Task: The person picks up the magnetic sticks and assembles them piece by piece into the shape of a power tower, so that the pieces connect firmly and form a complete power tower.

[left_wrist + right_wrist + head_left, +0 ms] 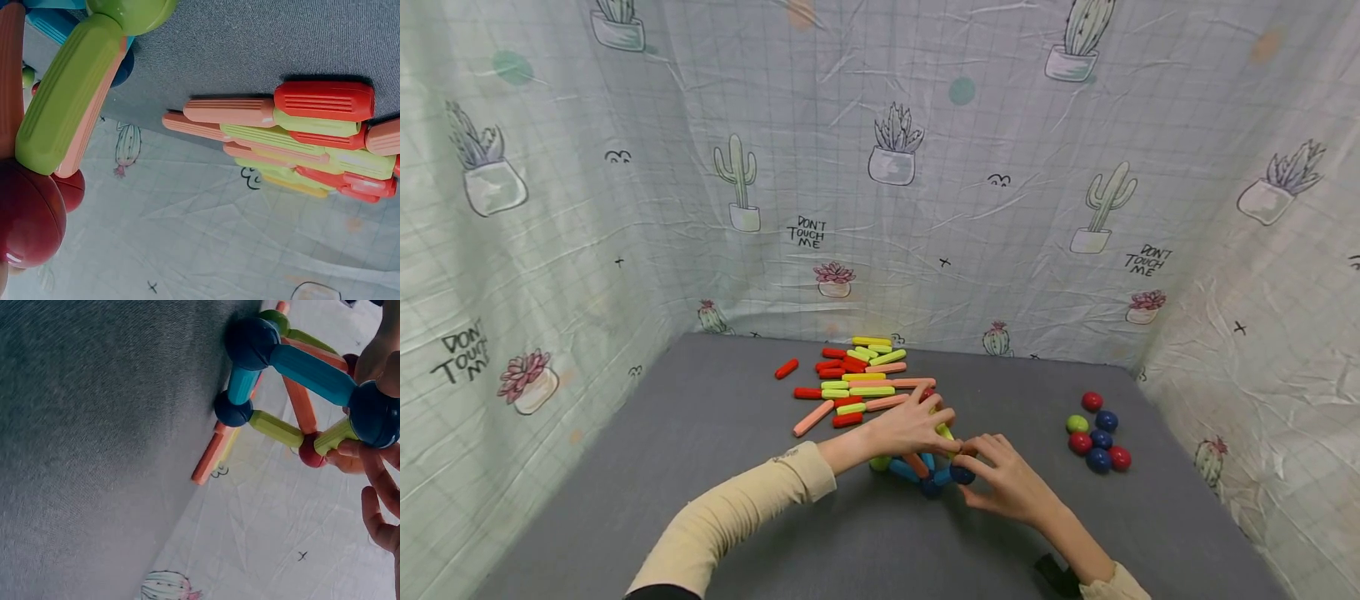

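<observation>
A frame of ribbed rods and balls (312, 375) stands low on the table, with teal, light green and salmon rods joined by dark blue, red and green balls. My left hand (908, 429) reaches across it from the left and pinches a light green rod (943, 431). Right of that, my right hand (1011, 483) grips a dark blue ball (962, 473) between thumb and fingers. This ball meets the ends of a teal rod (315, 374) and the light green rod (336, 435) in the right wrist view. A red ball (31, 212) shows large in the left wrist view.
Behind my left hand lies a pile of loose red, yellow, light green and salmon rods (865, 375). Several red, blue and green balls (1100, 437) cluster on the right of the grey table (700, 467). A cactus-print cloth (850, 200) hangs around the table's back and sides.
</observation>
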A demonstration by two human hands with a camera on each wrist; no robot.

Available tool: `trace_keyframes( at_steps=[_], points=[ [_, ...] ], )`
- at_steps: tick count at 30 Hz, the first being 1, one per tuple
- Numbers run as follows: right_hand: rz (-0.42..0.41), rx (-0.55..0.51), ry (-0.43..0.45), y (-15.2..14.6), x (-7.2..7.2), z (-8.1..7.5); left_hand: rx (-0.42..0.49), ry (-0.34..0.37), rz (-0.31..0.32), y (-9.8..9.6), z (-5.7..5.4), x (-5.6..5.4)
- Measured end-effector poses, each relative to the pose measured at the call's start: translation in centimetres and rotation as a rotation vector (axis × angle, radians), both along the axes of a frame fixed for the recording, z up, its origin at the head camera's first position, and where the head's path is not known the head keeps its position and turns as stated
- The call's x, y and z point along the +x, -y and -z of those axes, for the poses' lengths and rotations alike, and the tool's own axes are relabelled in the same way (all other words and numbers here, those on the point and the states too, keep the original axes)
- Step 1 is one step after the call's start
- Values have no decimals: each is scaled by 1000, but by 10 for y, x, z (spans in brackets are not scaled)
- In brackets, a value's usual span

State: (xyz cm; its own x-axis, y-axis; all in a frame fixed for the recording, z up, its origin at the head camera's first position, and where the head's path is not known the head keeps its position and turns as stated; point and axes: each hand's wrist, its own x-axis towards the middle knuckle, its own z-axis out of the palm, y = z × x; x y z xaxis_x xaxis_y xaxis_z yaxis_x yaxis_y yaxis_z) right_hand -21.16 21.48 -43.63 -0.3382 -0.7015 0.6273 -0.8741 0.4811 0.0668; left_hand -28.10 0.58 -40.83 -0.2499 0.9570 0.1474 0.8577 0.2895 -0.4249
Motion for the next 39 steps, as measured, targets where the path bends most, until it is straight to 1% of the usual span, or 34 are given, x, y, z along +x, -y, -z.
trace_keyframes(
  at_steps=[2,5,9,11,16,17,20,24,27,28,31,34,39],
  points=[
    [-13,9,-30,-1,1,2,19,8,-7,1,0,0],
    [-24,12,-59,-2,3,4,47,0,7,3,-2,-1],
    [-5,5,-53,-2,3,6,71,-27,24,4,-3,-1],
    [4,-3,-43,-3,3,7,77,-11,16,4,-4,-1],
    [15,-12,-29,-6,4,8,83,83,-17,7,-2,0],
    [18,-11,-25,-7,4,8,84,88,-19,7,-2,0],
    [23,-7,-15,-7,4,7,76,74,-9,7,-2,2],
    [23,-8,-19,-7,4,7,12,-38,4,6,-2,4],
    [29,-17,-23,-6,2,6,-40,-135,-2,4,1,6],
    [28,-22,-25,-5,2,6,-52,-160,-8,3,2,7],
    [37,-37,-27,-3,-1,6,-74,-200,-29,1,7,8],
    [41,-50,-28,-2,-3,6,-91,-192,-47,-1,10,7],
    [52,-62,-7,0,-6,3,-100,-128,-62,-4,8,5]
  ],
)
